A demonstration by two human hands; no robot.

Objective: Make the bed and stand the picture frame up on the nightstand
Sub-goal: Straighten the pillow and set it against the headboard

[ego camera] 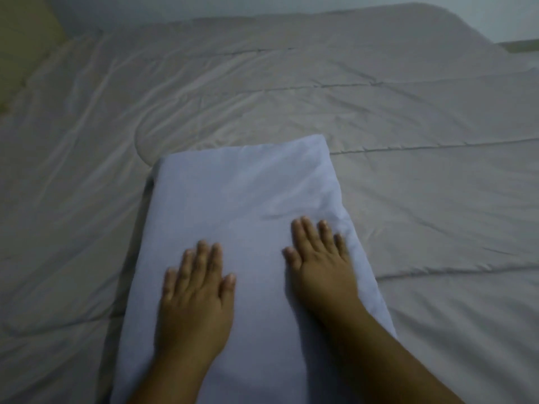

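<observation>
A pale blue-white pillow [248, 199] lies lengthwise on the bed in front of me, on top of a grey quilted comforter [408, 126]. My left hand [195, 295] rests flat on the pillow's near left part, fingers straight. My right hand [320, 266] presses flat on the pillow's right side, its fingers close to the right edge. Neither hand holds anything. No picture frame or nightstand is in view.
The comforter covers the whole bed, with creases on its left half and stitched seams running across. A pale wall [262, 7] runs behind the bed. A yellowish surface [20, 39] shows at the top left corner.
</observation>
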